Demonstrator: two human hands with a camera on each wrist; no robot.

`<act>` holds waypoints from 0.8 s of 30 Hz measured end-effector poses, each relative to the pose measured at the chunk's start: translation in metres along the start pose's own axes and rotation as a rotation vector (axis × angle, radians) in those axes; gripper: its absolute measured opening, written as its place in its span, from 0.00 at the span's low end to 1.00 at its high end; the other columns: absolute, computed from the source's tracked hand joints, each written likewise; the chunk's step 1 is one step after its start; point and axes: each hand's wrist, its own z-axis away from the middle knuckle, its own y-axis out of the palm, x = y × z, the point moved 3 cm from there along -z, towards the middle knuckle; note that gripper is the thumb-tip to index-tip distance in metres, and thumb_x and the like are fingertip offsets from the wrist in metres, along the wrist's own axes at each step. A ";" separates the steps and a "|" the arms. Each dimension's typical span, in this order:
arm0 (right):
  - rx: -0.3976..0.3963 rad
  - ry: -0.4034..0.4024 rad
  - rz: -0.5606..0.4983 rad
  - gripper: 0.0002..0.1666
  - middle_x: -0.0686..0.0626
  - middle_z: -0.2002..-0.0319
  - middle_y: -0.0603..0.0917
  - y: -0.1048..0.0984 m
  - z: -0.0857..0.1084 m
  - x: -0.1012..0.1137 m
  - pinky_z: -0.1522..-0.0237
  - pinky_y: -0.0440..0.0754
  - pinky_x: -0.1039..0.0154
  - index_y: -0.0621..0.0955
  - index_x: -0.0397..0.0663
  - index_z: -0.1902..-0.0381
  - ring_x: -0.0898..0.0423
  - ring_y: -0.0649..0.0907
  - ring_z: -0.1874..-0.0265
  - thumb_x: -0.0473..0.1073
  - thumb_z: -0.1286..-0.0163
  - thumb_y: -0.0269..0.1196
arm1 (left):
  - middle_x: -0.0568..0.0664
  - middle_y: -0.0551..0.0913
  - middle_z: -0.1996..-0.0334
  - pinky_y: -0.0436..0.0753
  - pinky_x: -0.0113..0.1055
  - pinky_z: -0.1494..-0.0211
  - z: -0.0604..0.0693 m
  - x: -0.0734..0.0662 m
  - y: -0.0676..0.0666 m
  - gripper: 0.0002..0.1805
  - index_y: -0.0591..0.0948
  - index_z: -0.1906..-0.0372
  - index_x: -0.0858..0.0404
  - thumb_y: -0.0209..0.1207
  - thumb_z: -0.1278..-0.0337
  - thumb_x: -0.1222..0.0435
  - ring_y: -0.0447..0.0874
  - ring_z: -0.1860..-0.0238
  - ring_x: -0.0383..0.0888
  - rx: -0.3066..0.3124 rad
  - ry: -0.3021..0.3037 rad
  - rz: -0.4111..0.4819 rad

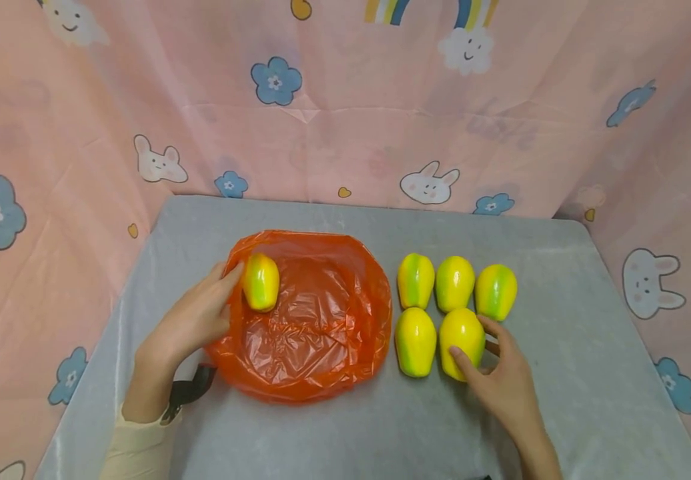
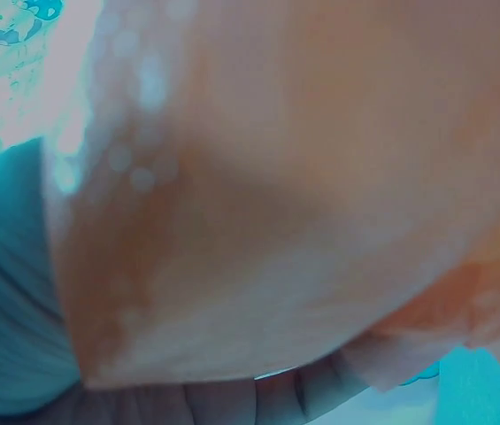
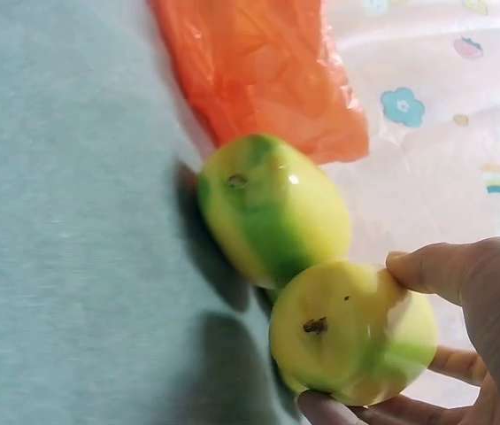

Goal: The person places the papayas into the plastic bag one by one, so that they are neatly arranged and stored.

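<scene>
A red-orange plastic bag lies spread wide on the table, its mouth facing up. Inside it, against the left wall, is one yellow-green papaya. My left hand holds the bag's left rim; in the left wrist view the blurred bag film hides most of that hand. To the right of the bag, my right hand grips the front-right papaya between thumb and fingers. That papaya shows its stem end in the right wrist view, touching or nearly touching its neighbour.
Beside the held one is another front-row papaya. Behind them stand three more in a row: a left papaya, a middle papaya and a right papaya. The grey table meets a pink printed curtain.
</scene>
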 end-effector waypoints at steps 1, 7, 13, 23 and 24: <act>-0.002 -0.001 -0.015 0.42 0.37 0.31 0.78 -0.002 -0.001 0.002 0.59 0.87 0.67 0.71 0.42 0.26 0.34 0.84 0.42 0.50 0.31 0.73 | 0.67 0.68 0.24 0.80 0.64 0.31 0.000 0.000 0.000 0.48 0.59 0.17 0.70 0.66 0.43 0.78 0.76 0.34 0.64 -0.002 0.001 0.001; 0.010 0.020 -0.063 0.42 0.36 0.30 0.76 -0.010 -0.005 0.014 0.67 0.83 0.76 0.69 0.43 0.26 0.30 0.82 0.41 0.49 0.31 0.73 | 0.66 0.69 0.25 0.80 0.64 0.30 0.001 -0.001 -0.001 0.49 0.60 0.17 0.69 0.67 0.44 0.78 0.75 0.33 0.63 -0.019 0.006 -0.004; 0.024 0.014 -0.070 0.43 0.38 0.29 0.75 -0.012 -0.009 0.023 0.66 0.84 0.77 0.68 0.45 0.25 0.32 0.82 0.40 0.51 0.30 0.73 | 0.65 0.70 0.26 0.79 0.63 0.29 -0.001 -0.002 0.000 0.47 0.61 0.17 0.67 0.65 0.44 0.79 0.74 0.33 0.62 -0.039 0.039 -0.019; 0.046 -0.057 -0.157 0.45 0.35 0.27 0.73 -0.006 -0.015 0.043 0.63 0.84 0.77 0.65 0.48 0.21 0.31 0.81 0.39 0.45 0.30 0.72 | 0.65 0.71 0.26 0.79 0.63 0.29 -0.001 -0.003 0.001 0.48 0.61 0.17 0.65 0.63 0.45 0.81 0.75 0.33 0.62 -0.039 0.040 -0.047; 0.048 -0.069 -0.165 0.45 0.36 0.27 0.73 -0.005 -0.015 0.045 0.63 0.84 0.77 0.65 0.49 0.20 0.31 0.81 0.39 0.45 0.30 0.73 | 0.65 0.71 0.26 0.79 0.63 0.28 0.000 -0.003 0.001 0.48 0.61 0.17 0.66 0.61 0.46 0.82 0.75 0.33 0.63 -0.035 0.039 -0.057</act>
